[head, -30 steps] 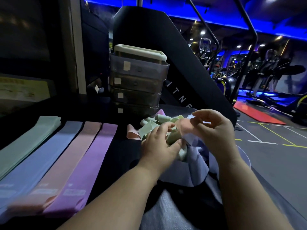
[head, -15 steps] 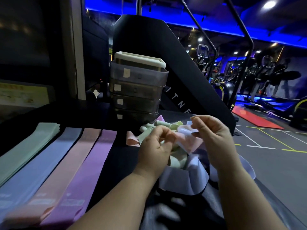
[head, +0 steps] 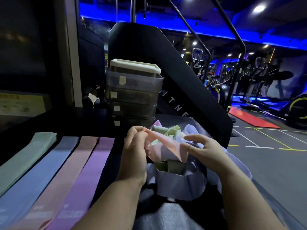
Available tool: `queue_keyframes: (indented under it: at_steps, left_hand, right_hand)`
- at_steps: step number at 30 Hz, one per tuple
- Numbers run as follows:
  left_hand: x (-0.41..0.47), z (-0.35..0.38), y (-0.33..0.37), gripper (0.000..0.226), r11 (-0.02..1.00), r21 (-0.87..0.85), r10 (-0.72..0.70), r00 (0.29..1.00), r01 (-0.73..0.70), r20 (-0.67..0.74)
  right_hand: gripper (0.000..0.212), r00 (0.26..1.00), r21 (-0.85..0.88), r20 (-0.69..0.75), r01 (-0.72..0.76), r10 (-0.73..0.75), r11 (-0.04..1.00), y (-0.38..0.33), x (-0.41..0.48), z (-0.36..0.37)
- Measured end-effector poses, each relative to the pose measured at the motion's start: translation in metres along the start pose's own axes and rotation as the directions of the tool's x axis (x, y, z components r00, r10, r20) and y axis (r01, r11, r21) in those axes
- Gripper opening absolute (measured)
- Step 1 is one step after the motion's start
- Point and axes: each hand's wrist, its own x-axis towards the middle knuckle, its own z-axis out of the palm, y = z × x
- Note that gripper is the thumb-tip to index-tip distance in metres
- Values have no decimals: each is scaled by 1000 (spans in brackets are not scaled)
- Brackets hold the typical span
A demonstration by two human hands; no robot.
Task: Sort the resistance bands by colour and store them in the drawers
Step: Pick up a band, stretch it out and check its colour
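Nearest, at the left of the dark desk (head: 83, 130), four flat rows lie side by side: green bands (head: 28, 155), blue bands (head: 39, 171), pink bands (head: 71, 171) and purple bands (head: 93, 163). Just beyond, the left hand (head: 134, 151) pinches one end of a loose pink band (head: 163, 146) in curled fingers; the right hand (head: 206, 150) touches its other end, fingers loosely spread. A tangled heap of bands (head: 176, 181) sits beneath it. Behind stands the drawer unit (head: 132, 97)

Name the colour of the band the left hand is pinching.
Pale pink band, pinched by the left hand; the head view shows it best.
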Motion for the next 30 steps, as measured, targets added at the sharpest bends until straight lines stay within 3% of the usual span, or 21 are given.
queue_keyframes:
  at_steps: [4, 8, 12, 17, 22, 24, 26, 28, 30]
  left_hand:
    - [2, 1, -6, 26, 995, 87, -60, 996, 53, 73]
    - [5, 2, -15, 9, 983, 161, -91, 995, 84, 39]
    - [5, 3, -20, 5, 987, 130, -100, 992, 90, 74]
    - [4, 6, -20, 8, 997, -6, -70, 995, 70, 65]
    - [3, 7, -14, 3, 992, -51, -115, 993, 116, 19]
    - [2, 8, -14, 15, 994, -42, -101, 995, 101, 5]
    - [1, 8, -13, 18, 996, -21, -90, 996, 89, -20]
    - [-1, 8, -8, 9, 997, 49, -60, 997, 62, -41]
    - [-1, 7, -4, 9, 994, 99, -29, 997, 35, -66]
  right_hand:
    - [22, 1000, -91, 4, 24, -24, 996, -2, 1, 3]
    - [11, 997, 28, 62, 39, -41, 999, -6, -1, -2]
    - [36, 997, 129, 74, 8, -18, 992, -13, -2, -3]
    - [8, 990, -67, 28, 136, -135, 988, -16, -3, 5]
    - [13, 964, -72, 164, 221, -207, 973, -18, -2, 5]
    - [11, 956, -74, 192, 240, -222, 968, -19, -3, 5]
    - [16, 971, -7, 149, 191, -188, 981, -21, -5, 8]
    - [19, 993, 217, 39, 100, -111, 971, -23, -7, 9]
    - [21, 993, 482, -115, 87, -35, 872, -24, -6, 5]
